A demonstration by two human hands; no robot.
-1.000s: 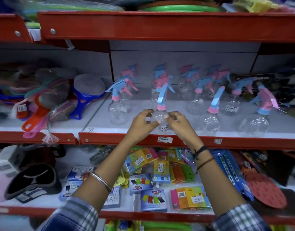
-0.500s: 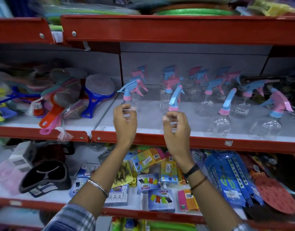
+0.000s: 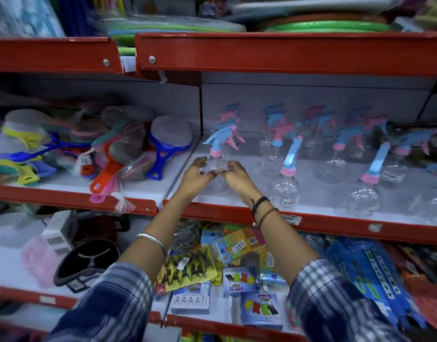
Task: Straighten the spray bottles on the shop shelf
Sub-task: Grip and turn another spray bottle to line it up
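Only one view is given, taken from the head. The shelf (image 3: 311,219) is seen closely, forward and slightly downward.

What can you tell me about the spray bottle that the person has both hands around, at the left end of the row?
The bottle is clear, round-bodied and looks like empty plastic. It has a pink collar and a light blue spray head with a pink trigger, nozzle pointing left. It stands upright on the white shelf near the divider, at the front left of the row. The left hand and right hand cup its shoulders from either side, fingertips on the clear body.
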